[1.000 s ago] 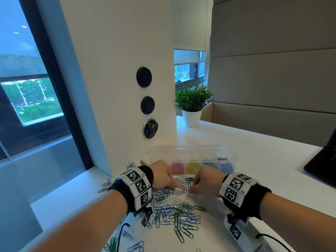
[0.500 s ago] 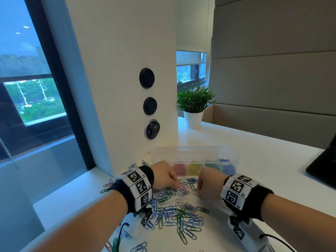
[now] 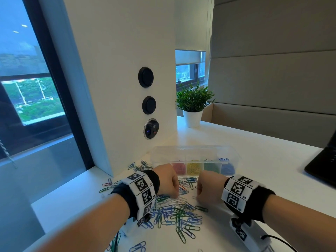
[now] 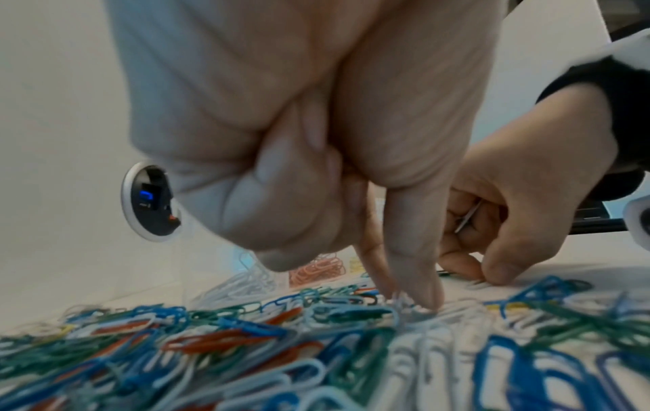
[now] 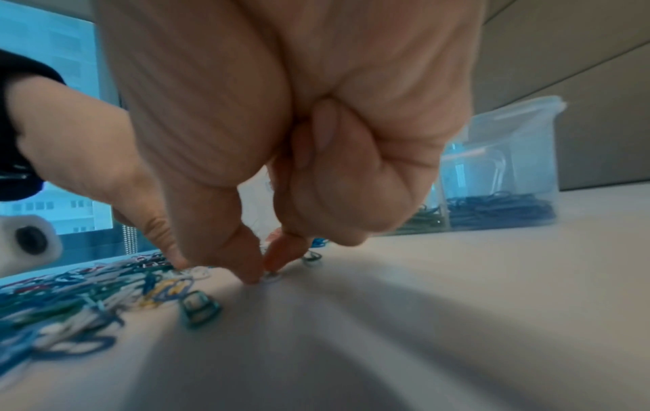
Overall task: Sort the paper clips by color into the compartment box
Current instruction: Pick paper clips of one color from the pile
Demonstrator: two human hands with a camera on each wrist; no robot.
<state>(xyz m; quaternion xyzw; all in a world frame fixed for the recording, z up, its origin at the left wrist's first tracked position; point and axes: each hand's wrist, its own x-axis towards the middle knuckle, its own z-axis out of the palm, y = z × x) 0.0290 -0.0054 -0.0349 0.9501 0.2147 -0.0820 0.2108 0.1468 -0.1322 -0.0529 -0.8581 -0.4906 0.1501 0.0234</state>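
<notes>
Paper clips point(image 3: 174, 213) pinched from the pile by both curled hands, left hand point(image 3: 168, 180), right hand point(image 3: 209, 188).

Small codes "R2", "R4", "R5" mark the right wristband point(image 3: 240, 192).

Clip pile point(image 3: 174, 213) on table point(image 3: 254, 160), compartment box point(image 3: 195, 157) behind; potted plant point(image 3: 193, 104) farther back.

I note a potted plant point(image 3: 193, 104) at the worktop's point(image 3: 254, 151) far edge, three round fittings point(image 3: 145, 77) on the white pillar, a dark laptop point(image 3: 321, 166) at right.
</notes>
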